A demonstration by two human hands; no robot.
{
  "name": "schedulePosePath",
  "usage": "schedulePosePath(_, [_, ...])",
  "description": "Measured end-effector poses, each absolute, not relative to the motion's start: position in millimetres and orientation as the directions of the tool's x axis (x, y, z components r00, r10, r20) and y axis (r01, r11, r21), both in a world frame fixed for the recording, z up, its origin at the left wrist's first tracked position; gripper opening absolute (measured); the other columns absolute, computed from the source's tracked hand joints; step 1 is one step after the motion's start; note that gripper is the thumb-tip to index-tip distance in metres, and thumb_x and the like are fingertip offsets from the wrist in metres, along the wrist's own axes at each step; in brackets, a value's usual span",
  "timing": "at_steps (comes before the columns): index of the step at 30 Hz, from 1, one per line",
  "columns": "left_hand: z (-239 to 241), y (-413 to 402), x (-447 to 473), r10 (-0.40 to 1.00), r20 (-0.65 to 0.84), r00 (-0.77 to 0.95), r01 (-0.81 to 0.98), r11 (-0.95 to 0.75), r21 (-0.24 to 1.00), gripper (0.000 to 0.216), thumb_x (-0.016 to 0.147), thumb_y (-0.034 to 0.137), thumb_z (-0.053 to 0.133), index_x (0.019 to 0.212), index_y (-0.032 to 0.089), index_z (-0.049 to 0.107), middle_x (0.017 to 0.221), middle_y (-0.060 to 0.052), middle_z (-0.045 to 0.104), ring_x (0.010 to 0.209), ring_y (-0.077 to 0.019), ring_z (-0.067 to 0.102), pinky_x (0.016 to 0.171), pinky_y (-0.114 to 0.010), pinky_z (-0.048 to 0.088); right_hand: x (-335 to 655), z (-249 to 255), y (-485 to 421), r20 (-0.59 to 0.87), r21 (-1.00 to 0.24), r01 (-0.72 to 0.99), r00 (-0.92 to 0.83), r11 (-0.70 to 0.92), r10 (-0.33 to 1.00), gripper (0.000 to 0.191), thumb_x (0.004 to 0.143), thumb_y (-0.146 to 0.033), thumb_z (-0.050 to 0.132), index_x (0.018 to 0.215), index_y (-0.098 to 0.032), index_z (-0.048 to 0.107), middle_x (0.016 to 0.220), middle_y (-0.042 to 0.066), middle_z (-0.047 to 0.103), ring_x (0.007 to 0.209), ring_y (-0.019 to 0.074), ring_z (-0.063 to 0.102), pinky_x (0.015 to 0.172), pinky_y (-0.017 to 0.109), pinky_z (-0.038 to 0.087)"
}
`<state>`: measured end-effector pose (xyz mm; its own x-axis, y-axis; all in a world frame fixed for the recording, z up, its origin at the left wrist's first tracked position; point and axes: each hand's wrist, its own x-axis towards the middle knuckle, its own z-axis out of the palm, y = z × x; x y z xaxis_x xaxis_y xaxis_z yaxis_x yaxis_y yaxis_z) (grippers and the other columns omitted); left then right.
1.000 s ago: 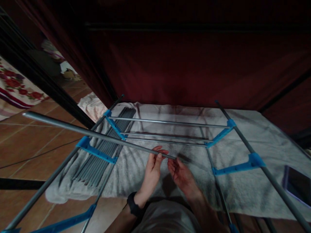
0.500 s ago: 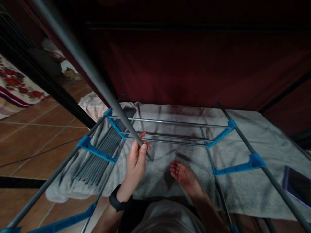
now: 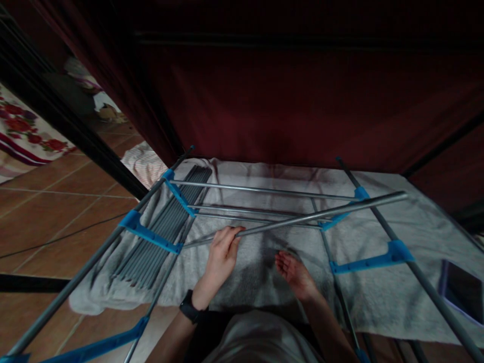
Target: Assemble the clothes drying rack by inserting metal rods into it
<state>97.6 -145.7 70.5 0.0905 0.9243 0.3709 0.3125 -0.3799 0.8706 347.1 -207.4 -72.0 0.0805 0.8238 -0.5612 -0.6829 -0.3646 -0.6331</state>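
My left hand point(image 3: 223, 250), with a black watch on its wrist, is closed around a loose grey metal tube point(image 3: 302, 220). The tube slants across the frame; its left end is near a blue bracket point(image 3: 153, 237), though I cannot tell whether they touch, and its right end passes above the right-hand upright point(image 3: 383, 222). Low over the grey cloth, my right hand point(image 3: 294, 275) is open, palm up with fingers slightly curled, holding nothing. Thin cross tubes point(image 3: 260, 190) span between the blue brackets of the rack frame at the far side.
A bundle of several grey tubes point(image 3: 164, 229) lies on the grey cloth point(image 3: 253, 275) at the left. A phone point(image 3: 462, 290) rests at the right. Behind stands a dark red panel point(image 3: 287, 106). Tiled floor point(image 3: 56, 217) and a floral cloth point(image 3: 28, 131) are at the left.
The tube in my left hand has swung from pointing up toward the upper left to lying nearly level, its far end now at the right. My right hand has shifted slightly right.
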Motion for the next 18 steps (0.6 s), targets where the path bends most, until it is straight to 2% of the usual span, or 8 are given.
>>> schedulePosePath(4, [55,-148,96,0.935,0.336,0.112,0.355,-0.353,0.866,0.022,0.094,0.026,0.064,0.104,0.027,0.083,0.1,-0.008,0.078,0.1,-0.0288,0.067,0.095,-0.04,0.05,348,-77,-208,-0.574,-0.63,-0.696,0.116,-0.346,0.811,0.03,0.069,-0.037,0.089,0.091,-0.023,0.074,0.093,0.007,0.08,0.084,0.0215,0.074,0.077,0.035,0.061])
schedulePosePath(12, [40,-152,101,0.935,0.313,0.167,0.389,-0.354,0.851,0.027,0.092,0.019,0.06,0.105,0.028,0.082,0.1,-0.008,0.078,0.101,-0.029,0.067,0.096,-0.042,0.051,350,-83,-210,-0.49,-0.655,-0.692,0.086,-0.302,0.867,0.025,0.074,-0.037,0.088,0.09,-0.025,0.073,0.092,0.007,0.079,0.082,0.0228,0.075,0.079,0.039,0.063])
schedulePosePath(18, [37,-156,107,0.892,0.32,0.318,0.476,-0.442,0.76,0.035,0.098,0.016,0.052,0.114,0.028,0.08,0.11,-0.009,0.078,0.105,-0.03,0.067,0.099,-0.045,0.049,349,-82,-210,-0.52,-0.653,-0.692,0.114,-0.308,0.847,0.028,0.07,-0.036,0.089,0.089,-0.024,0.074,0.092,0.008,0.08,0.084,0.0226,0.075,0.081,0.037,0.064])
